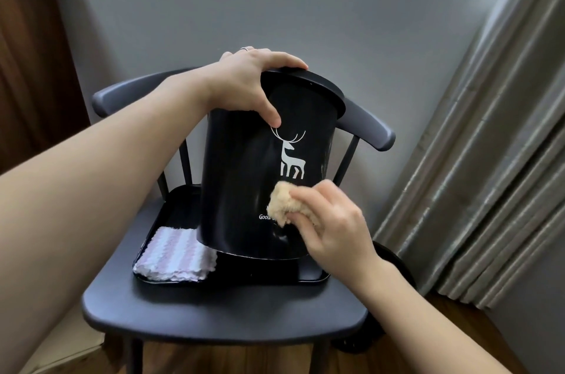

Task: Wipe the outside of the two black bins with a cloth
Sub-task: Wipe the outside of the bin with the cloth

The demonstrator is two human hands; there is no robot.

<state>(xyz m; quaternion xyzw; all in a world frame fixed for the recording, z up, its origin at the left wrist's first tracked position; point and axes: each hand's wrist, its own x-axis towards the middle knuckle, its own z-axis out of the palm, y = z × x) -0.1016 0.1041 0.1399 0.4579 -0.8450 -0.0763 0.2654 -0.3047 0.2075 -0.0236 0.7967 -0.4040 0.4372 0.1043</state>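
Head view: dark chair (214, 312), grey wall (275, 6); left hand (244, 83) fingers grip tilted bin (244, 175), right hand (330, 220) pinches cloth (282, 202)

Left hand (244, 83) gripping — right hand (330, 220) pinching.

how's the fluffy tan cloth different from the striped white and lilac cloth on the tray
The fluffy tan cloth is bunched up in the right hand and pressed against the black bin with the white deer print; the striped white and lilac cloth lies flat and untouched on the black tray. The tan one is a single colour, the other banded. Both have a soft, textured pile.
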